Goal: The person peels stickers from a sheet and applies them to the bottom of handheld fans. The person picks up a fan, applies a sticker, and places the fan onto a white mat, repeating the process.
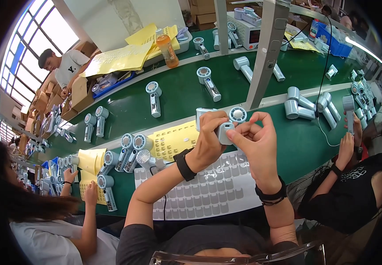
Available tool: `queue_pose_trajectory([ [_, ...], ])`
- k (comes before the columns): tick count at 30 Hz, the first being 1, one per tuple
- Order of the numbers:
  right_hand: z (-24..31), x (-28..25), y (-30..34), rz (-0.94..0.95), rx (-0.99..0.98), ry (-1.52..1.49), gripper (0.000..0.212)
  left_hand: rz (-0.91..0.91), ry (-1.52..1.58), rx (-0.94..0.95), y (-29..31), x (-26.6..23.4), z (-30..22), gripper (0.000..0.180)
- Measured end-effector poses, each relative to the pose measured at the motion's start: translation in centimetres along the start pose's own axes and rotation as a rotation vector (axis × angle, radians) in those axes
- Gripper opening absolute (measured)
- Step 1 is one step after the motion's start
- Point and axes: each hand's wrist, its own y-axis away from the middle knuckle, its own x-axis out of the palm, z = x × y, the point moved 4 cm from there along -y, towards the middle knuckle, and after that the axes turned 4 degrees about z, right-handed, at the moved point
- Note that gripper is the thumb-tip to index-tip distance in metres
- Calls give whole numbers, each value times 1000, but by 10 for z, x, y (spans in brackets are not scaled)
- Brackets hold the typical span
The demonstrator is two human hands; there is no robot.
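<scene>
My left hand (209,132) is wrapped round a pale blue handheld fan, whose base end (226,135) with a small port faces me. The thumb of my right hand (260,143) presses against the edge of that base, its fingers curled close by. Whether a small piece sits under those fingertips is hidden. Just behind my hands shows a round fan head (237,115); I cannot tell if it belongs to the held fan. Below my forearms lies a white sheet (158,187) with rows of grey rounded stickers. A yellow sheet (173,139) of small dark pieces lies beyond my left wrist.
Several fans (133,145) stand bunched at left; others (154,98) lie spaced along the green table (177,95). A metal post (266,57) rises ahead. More fans (299,104) and a white cable (325,134) lie at right. Co-workers sit on both sides.
</scene>
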Motion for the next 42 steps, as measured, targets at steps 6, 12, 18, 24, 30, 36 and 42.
queue_pose_trajectory([
  [6,3,1,2,-8,-22,8,45,4,6,12,-2,-1,-4,66],
  [12,5,3,4,-59,-124,157,45,23,49,40,3,0,0,74],
  [18,9,-22,-8,-120,-85,707,37,162,-52,164,-12,-4,18,57],
  [24,-33,-104,13,-261,-18,577,26,757,-505,214,-33,28,134,38],
  [30,-50,-137,87,-248,-232,1023,9,881,-613,13,10,69,226,44],
  [36,-51,-161,124,-205,-194,1196,20,835,-631,-319,-37,123,196,67],
  [42,-62,-151,112,-149,-170,1210,31,748,-614,231,-36,144,203,41],
])
